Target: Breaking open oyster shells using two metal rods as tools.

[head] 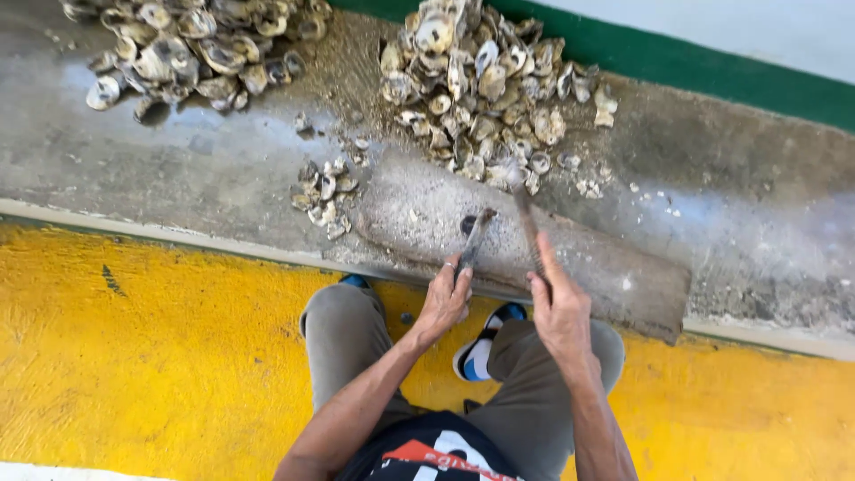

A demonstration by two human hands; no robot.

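Note:
My left hand [445,298] grips a short, dirty metal tool [475,236] whose tip points at a worn grey slab [614,267] lying on the concrete ledge. My right hand [558,307] holds a longer thin metal rod [527,218] that reaches toward a big pile of oyster shells [481,89]. Both hands are side by side over the slab's near edge, above my knees.
A second heap of oyster shells [191,49] lies at the top left, and a small cluster of shells [325,191] sits beside the slab. The ledge meets a yellow painted floor [134,356]. A green band [712,76] runs behind the ledge.

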